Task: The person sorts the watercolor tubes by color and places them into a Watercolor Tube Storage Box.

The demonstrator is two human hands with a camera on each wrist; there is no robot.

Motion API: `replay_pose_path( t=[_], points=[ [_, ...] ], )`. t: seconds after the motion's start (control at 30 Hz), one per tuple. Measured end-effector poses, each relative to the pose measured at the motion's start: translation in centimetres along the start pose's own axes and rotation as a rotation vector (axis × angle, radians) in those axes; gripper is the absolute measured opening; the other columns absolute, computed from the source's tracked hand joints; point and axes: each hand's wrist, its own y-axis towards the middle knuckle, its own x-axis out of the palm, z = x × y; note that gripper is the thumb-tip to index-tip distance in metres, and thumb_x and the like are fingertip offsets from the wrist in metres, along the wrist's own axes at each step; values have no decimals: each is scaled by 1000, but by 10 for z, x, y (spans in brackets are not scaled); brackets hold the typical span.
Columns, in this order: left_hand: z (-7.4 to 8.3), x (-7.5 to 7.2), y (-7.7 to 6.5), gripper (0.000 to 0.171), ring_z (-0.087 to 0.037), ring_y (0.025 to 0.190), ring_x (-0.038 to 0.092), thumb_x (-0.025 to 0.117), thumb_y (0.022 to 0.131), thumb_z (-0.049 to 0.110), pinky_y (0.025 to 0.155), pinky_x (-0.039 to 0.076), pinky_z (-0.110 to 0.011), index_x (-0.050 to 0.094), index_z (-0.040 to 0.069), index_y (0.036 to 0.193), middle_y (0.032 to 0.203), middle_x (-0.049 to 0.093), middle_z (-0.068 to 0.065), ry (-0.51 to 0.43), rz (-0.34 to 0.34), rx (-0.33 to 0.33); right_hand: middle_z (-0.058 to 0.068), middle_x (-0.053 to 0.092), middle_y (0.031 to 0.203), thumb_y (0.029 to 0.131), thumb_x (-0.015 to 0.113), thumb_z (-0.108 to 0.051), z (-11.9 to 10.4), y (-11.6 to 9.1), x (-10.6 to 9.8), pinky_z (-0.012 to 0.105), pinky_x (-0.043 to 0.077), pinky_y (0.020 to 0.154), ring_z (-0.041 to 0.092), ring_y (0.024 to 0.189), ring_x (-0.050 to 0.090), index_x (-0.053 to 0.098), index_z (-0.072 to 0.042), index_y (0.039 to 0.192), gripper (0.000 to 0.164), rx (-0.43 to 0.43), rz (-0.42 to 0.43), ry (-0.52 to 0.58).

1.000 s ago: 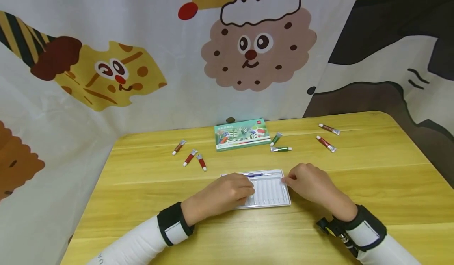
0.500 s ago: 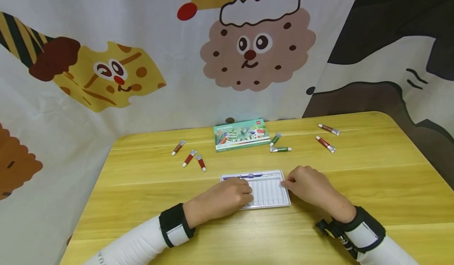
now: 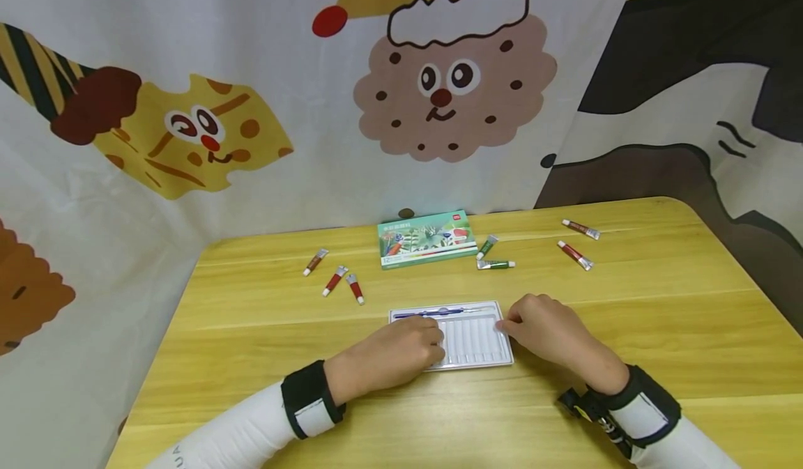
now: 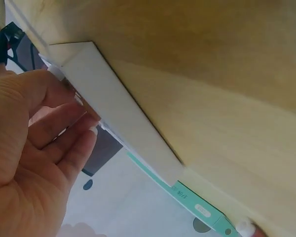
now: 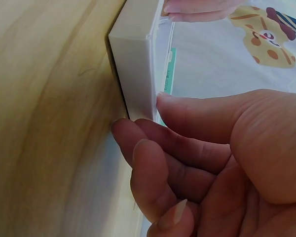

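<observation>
A white tray (image 3: 478,340) with slots lies at the middle of the table, a blue-handled paintbrush (image 3: 439,312) along its far side. Over the tray's left part, my left hand (image 3: 401,349) curls its fingers and thumb on a small paint tube (image 4: 91,109). Its brown body and white cap show only partly in the left wrist view; from the head the hand covers it. At the tray's right end, my right hand (image 3: 546,326) pinches the edge, thumb on top and fingertips against the white side wall (image 5: 132,74).
A green paint box (image 3: 428,240) lies at the back. Left of it are a brown tube (image 3: 316,262) and two red tubes (image 3: 335,281). Right of it lie two green tubes (image 3: 495,265), with a red tube (image 3: 575,255) and a brown tube (image 3: 580,229) farther right. A printed curtain (image 3: 314,197) hangs behind.
My left hand has shifted slightly left and toward me over the tray, uncovering more of the paintbrush. My right hand stays at the tray's right edge, a touch lower.
</observation>
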Motion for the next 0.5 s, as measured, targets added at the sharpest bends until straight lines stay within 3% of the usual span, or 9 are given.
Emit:
replay_pose_path(
  t=[0.17, 0.27, 0.37, 0.5],
  points=[
    [1, 1, 1, 12, -10, 106, 64, 72, 100, 13, 101, 49, -23, 80, 16, 107, 105, 74, 5, -20, -13, -20, -4, 56, 65, 96, 77, -20, 1, 0, 1, 32, 35, 57, 16, 60, 49, 79, -11, 85, 15, -6, 1, 2],
    [1, 3, 1, 15, -12, 111, 65, 69, 102, 12, 105, 48, -26, 79, 13, 113, 110, 74, 2, -52, 11, -57, -4, 56, 65, 96, 77, -20, 1, 1, 1, 32, 35, 57, 15, 59, 49, 79, -11, 84, 15, -8, -1, 4],
    [0, 4, 1, 15, -14, 105, 64, 69, 101, 12, 101, 50, -27, 78, 10, 112, 107, 73, -1, -93, 101, -152, -4, 56, 65, 96, 77, -20, 1, 1, 1, 32, 36, 57, 15, 59, 49, 79, -10, 85, 14, -10, -3, 5],
    [-1, 0, 1, 9, -11, 80, 56, 71, 98, 12, 76, 49, -24, 79, 8, 93, 82, 66, 4, -215, 236, -345, -4, 56, 65, 96, 77, -20, 0, 1, 0, 32, 35, 57, 15, 59, 49, 79, -10, 86, 14, -12, 0, 8]
  ],
)
